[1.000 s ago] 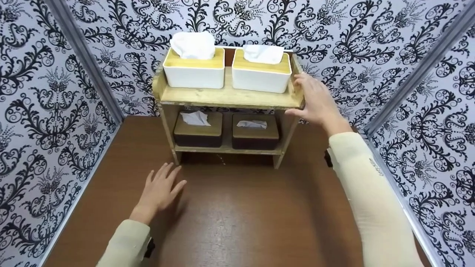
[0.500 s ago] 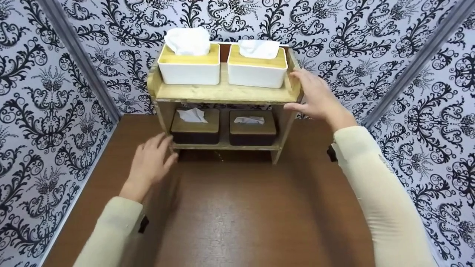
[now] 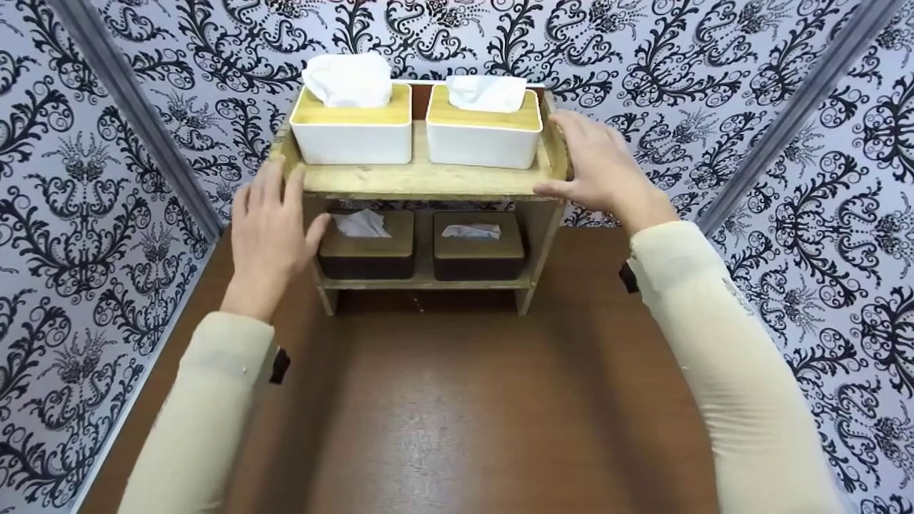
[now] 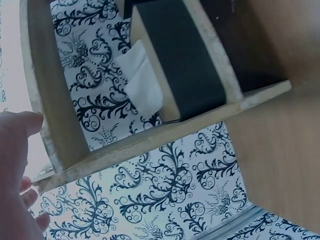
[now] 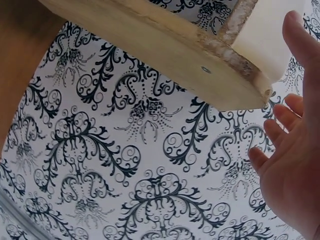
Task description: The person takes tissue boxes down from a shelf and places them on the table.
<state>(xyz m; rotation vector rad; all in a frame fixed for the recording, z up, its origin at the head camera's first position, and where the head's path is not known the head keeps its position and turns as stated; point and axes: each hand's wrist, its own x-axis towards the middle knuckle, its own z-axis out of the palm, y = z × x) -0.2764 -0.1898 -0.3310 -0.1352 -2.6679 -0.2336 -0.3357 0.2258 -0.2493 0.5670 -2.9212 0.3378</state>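
Note:
A small two-tier wooden shelf (image 3: 428, 184) stands upright on the brown table. On its top sit a left white tissue box (image 3: 351, 145) and a right white tissue box (image 3: 483, 146), both with wooden lids. Two dark tissue boxes, one left (image 3: 368, 268) and one right (image 3: 478, 268), stand on the lower tier. My left hand (image 3: 264, 228) is at the shelf's upper left corner, fingers extended. My right hand (image 3: 600, 164) flanks the upper right corner, thumb at the front; in the right wrist view its fingers look loosely bent beside the side panel (image 5: 160, 50). Contact is unclear for both hands.
Patterned walls (image 3: 714, 93) enclose the table at the back and both sides, with grey corner strips (image 3: 136, 107). The brown tabletop (image 3: 428, 400) stretches in front of the shelf. A black strap piece (image 3: 280, 365) shows at the left cuff.
My left hand has risen from over the table to the shelf's upper left corner. My right hand stays beside the upper right corner. The whole scene has shifted slightly left in view.

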